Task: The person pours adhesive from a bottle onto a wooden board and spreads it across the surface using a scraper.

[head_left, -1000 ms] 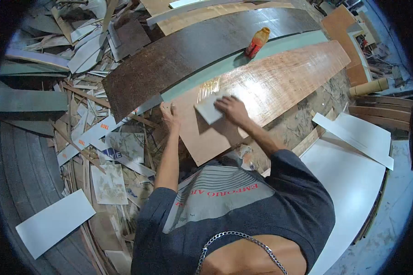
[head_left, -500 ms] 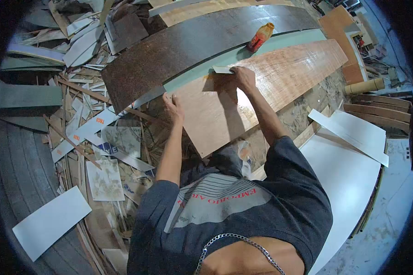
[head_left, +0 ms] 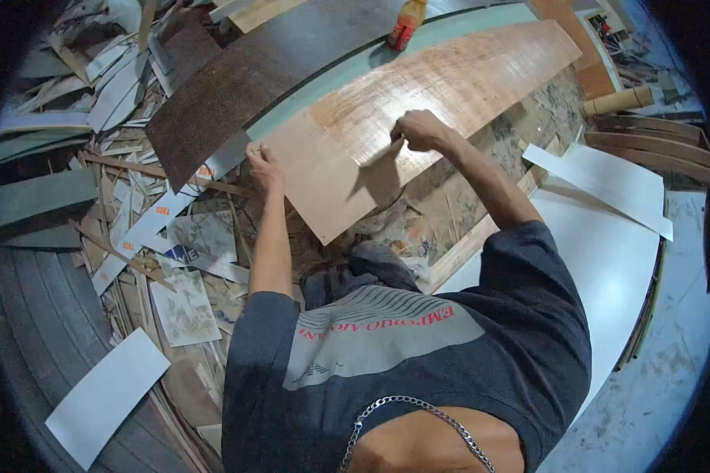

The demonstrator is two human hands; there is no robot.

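Observation:
A long curved plywood panel (head_left: 331, 169) lies in front of me, with a wet shine over its middle and right part. My left hand (head_left: 265, 165) grips the panel's left edge. Over the glossy middle is my right hand (head_left: 422, 130), its fingers closed round the thin pale spreader card, which is seen nearly edge-on and is mostly hidden by the hand. Beyond the panel, a bottle (head_left: 406, 27) with a red label and amber contents stands on the pale green strip (head_left: 292, 110).
A dark curved board (head_left: 221, 94) lies beyond the green strip. Wood scraps and offcuts cover the floor at left, with a white panel (head_left: 106, 398) at lower left. At right are a large white sheet (head_left: 607, 292), a cardboard tube (head_left: 619, 101) and curved brown pieces (head_left: 647, 146).
My right hand has moved from the panel's far edge toward its near side, turning the card edge-on. My left hand stays at the left edge. The whole view has shifted.

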